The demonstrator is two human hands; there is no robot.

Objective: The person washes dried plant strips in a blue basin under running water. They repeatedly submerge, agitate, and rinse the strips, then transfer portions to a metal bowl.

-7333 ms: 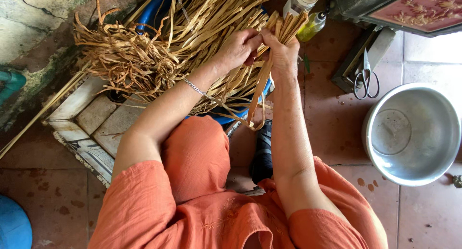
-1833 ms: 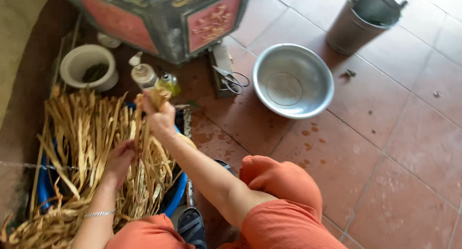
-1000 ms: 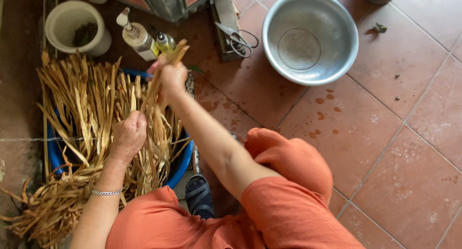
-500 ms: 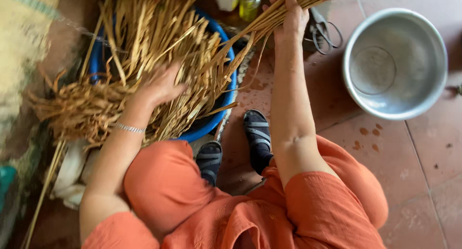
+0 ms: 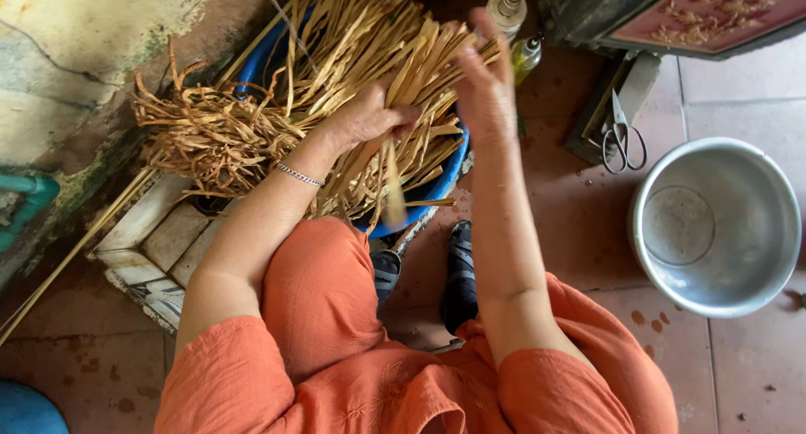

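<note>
Seated on a red tiled floor (image 5: 756, 367), in orange clothes, legs drawn up over a pair of dark sandals (image 5: 457, 270). Both hands up in a heap of dried straw-coloured leaf strips (image 5: 336, 73) that spills out of a blue plastic basin (image 5: 437, 190) and over its rim toward the stained wall at the left.

Left hand (image 5: 365, 115) down on the middle of the heap, fingers curled shut around a bunch of strips, thumb tucked under — a thin silver bracelet (image 5: 300, 175) on the wrist. Right hand (image 5: 487, 90) raised just beside it, blurred, fingers closed over the upper ends of a few strips that hang down between the two hands; one loose strip (image 5: 393, 186) dangling below, blurred as well.

Beyond the right hand, just past the strips: a white pump bottle (image 5: 508, 6) and a small yellow-green bottle (image 5: 526, 54), standing near each other. Further right, scissors (image 5: 621, 136) lying on a flat dark board beside a dark cabinet with red carved panels (image 5: 697, 14). Well apart from the basin, at the right edge, a large steel bowl (image 5: 714, 224) on the tiles. At the left, a worn whitish crate (image 5: 155, 249) partly under the heap — a teal pipe (image 5: 25, 203) against the wall.
</note>
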